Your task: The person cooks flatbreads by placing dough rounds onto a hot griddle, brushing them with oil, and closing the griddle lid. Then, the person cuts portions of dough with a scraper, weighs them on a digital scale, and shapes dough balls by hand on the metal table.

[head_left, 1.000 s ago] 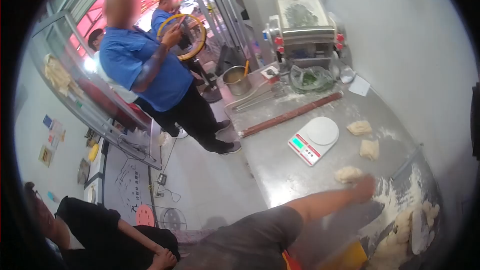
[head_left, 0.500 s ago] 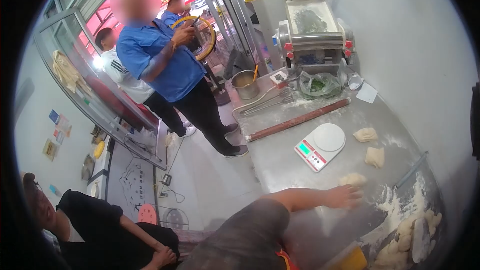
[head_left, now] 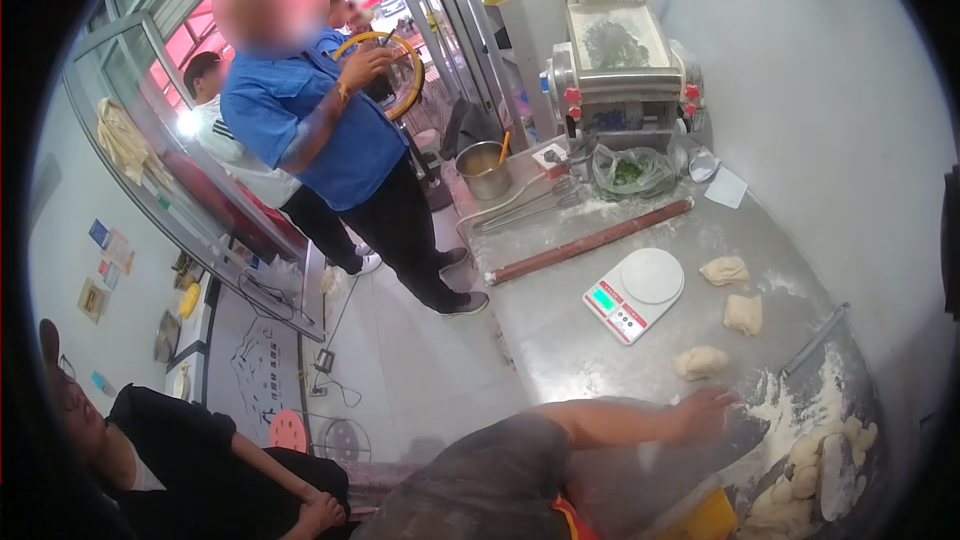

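My left hand (head_left: 698, 416) is low over the steel table, its back up and its fingers partly blurred but loosely stretched; I see nothing in it. Just beyond it lies a rounded dough piece (head_left: 701, 362), apart from the fingers. Two more pieces, a squarish dough piece (head_left: 743, 314) and a folded dough piece (head_left: 724, 271), sit farther back. A white kitchen scale (head_left: 634, 296) with a lit green display stands left of them, its round platform bare. At the lower right is a heap of dough (head_left: 785, 500) beside scattered flour (head_left: 800, 410). My right hand is out of view.
Across the table lies a long rolling pin (head_left: 592, 241). Behind it are a whisk (head_left: 530, 208), a metal pot (head_left: 484, 172), a bag of greens (head_left: 630, 172) and a dough-rolling machine (head_left: 625, 70). A grey bar (head_left: 815, 340) lies rightward. People stand and sit at left.
My left hand has drawn back toward me from the rounded dough piece, which now shows whole. The view has shifted slightly. The standing person in blue still holds up a hand.
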`<state>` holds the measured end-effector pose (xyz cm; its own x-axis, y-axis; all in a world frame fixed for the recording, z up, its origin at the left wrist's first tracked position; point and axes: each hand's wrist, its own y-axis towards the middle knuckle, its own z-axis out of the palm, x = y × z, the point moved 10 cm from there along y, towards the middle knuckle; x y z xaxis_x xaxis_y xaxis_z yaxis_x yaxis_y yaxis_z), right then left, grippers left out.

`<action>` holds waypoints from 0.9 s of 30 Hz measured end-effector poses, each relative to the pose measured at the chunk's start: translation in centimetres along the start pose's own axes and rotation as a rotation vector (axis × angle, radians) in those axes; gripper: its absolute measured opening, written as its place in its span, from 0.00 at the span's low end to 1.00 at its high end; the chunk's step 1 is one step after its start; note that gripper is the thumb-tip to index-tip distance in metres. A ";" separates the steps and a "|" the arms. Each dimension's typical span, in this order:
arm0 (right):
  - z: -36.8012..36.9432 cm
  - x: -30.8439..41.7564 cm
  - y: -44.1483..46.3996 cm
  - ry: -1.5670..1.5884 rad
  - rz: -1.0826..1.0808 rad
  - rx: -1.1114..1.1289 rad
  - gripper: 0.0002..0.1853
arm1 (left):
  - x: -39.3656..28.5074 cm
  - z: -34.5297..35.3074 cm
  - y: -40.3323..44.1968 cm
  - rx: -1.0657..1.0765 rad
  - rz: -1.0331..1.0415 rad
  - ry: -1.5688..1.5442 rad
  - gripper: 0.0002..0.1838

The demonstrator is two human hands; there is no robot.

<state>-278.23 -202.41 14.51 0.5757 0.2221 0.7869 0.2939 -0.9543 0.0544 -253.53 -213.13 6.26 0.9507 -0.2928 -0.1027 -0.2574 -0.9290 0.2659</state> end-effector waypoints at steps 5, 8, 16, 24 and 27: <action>-0.4 0.2 -0.4 0.028 0.045 -0.026 0.44 | 6.5 2.3 0.5 -0.081 -0.651 -0.728 0.24; -1.2 0.1 -1.0 0.039 0.073 -0.034 0.44 | 4.3 1.6 0.1 0.006 -0.500 -0.316 0.21; -2.6 -1.9 -1.7 0.069 0.015 -0.110 0.45 | -8.7 1.5 -8.1 -0.340 0.102 -0.685 0.29; -3.5 -2.0 -1.9 -0.069 -0.099 -0.114 0.41 | -5.9 -0.2 -4.2 0.194 -0.224 -0.521 0.29; -2.2 -2.9 -1.1 -0.059 -0.134 -0.167 0.40 | -7.6 -2.4 -7.1 -0.440 -0.077 -0.459 0.11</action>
<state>-281.94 -202.48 13.51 0.5848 0.3558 0.7290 0.2432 -0.9342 0.2609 -258.48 -203.74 7.46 0.7672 -0.3870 -0.5116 -0.0032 -0.7998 0.6002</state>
